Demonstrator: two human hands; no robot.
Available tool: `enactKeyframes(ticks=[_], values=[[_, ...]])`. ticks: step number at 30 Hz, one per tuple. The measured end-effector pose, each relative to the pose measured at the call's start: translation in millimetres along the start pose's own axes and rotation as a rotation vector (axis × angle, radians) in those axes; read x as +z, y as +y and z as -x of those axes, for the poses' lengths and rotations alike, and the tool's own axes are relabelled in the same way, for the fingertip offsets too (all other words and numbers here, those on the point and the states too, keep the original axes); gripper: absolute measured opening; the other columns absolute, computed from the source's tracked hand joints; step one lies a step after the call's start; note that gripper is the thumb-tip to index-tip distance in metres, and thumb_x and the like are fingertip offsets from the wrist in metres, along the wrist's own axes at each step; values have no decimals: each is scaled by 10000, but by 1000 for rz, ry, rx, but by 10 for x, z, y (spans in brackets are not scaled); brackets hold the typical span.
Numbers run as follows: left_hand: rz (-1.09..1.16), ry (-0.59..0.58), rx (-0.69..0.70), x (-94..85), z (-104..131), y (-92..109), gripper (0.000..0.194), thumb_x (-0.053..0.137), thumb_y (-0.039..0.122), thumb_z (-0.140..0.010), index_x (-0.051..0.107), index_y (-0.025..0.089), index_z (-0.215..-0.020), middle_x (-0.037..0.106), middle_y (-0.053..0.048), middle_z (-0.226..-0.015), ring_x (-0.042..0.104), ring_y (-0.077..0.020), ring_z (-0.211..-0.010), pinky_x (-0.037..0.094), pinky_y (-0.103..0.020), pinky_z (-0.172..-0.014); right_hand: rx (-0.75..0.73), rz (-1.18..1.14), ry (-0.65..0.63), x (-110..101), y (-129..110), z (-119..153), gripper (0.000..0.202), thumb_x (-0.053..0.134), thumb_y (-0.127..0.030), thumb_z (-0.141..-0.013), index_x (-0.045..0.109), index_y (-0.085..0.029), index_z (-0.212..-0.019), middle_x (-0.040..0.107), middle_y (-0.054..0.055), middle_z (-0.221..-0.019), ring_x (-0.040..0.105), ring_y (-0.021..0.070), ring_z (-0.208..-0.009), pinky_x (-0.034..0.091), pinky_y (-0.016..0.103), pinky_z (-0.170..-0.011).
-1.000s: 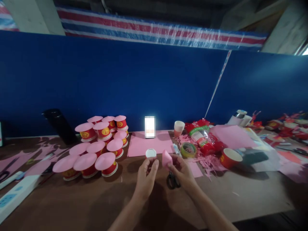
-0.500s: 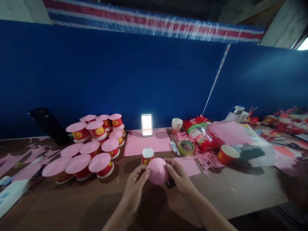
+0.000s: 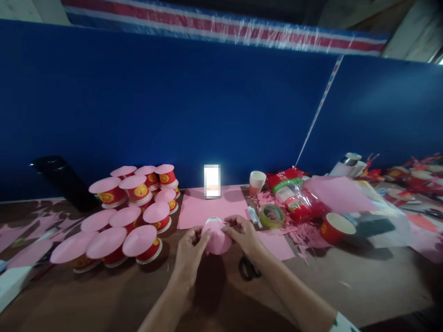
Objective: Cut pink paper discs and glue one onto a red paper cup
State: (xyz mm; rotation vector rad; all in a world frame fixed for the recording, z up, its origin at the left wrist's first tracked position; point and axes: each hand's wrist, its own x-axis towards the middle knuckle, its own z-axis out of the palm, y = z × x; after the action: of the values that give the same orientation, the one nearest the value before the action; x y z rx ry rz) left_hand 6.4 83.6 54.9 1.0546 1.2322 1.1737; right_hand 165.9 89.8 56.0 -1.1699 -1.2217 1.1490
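Observation:
Between both hands is a pink paper cone (image 3: 217,239), shallow like a hat. My left hand (image 3: 191,246) pinches its left edge, and my right hand (image 3: 241,233) pinches its upper right edge. Just behind the cone stands an upturned paper cup (image 3: 213,219); only its pale top shows, the rest being hidden by the cone. I cannot tell whether cone and cup touch. Beneath my right wrist lie scissors (image 3: 248,267) with black handles. Several red cups topped with pink cones (image 3: 140,240) stand in rows on the left.
Pink paper sheets (image 3: 194,212) lie at the back under a blurred bright rectangle (image 3: 212,181). To the right are a tape roll (image 3: 272,216), a red plastic bag (image 3: 294,193), paper scraps and a red cup (image 3: 337,229) on its side. A black bottle (image 3: 65,182) leans at far left.
Both hands have carried the pink cone up and slightly left, in front of the upturned cup, which it now mostly covers. More of the scissors' handles show. The view has shifted slightly.

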Motion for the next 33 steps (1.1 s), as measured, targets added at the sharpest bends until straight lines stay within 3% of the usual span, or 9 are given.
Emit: enactKeyframes(ticks=[5, 10, 23, 33], values=[[-61, 95, 108, 25, -310, 34, 462, 676, 477, -579, 599, 116, -858, 595, -4, -618, 492, -83, -452, 390, -187, -407, -29, 19, 42, 46, 106, -279, 325, 654, -367, -674, 591, -162, -918, 546, -3, -746, 492, 97, -590, 425, 201, -501], [-99, 95, 150, 39, -457, -55, 464, 681, 496, -558, 620, 119, -822, 580, 16, -571, 444, -56, -395, 353, -181, -397, 10, -3, 50, 21, 223, -393, 343, 662, -372, -662, 589, -148, -911, 539, 0, -735, 491, 100, -598, 418, 191, -478], [-100, 111, 79, 17, -517, -122, 467, 682, 502, -550, 615, 112, -798, 571, 4, -591, 447, -67, -436, 339, -160, -357, -32, 25, 90, 27, 404, -510, 332, 674, -374, -637, 623, -135, -861, 602, 17, -712, 530, 126, -629, 435, 224, -544], [-124, 94, 53, 13, -508, -164, 450, 668, 488, -582, 593, 117, -824, 561, 5, -609, 470, -82, -476, 364, -167, -376, -47, 118, 94, 20, 372, -462, 317, 666, -362, -649, 632, -130, -862, 616, 31, -740, 547, 141, -670, 445, 246, -601]])
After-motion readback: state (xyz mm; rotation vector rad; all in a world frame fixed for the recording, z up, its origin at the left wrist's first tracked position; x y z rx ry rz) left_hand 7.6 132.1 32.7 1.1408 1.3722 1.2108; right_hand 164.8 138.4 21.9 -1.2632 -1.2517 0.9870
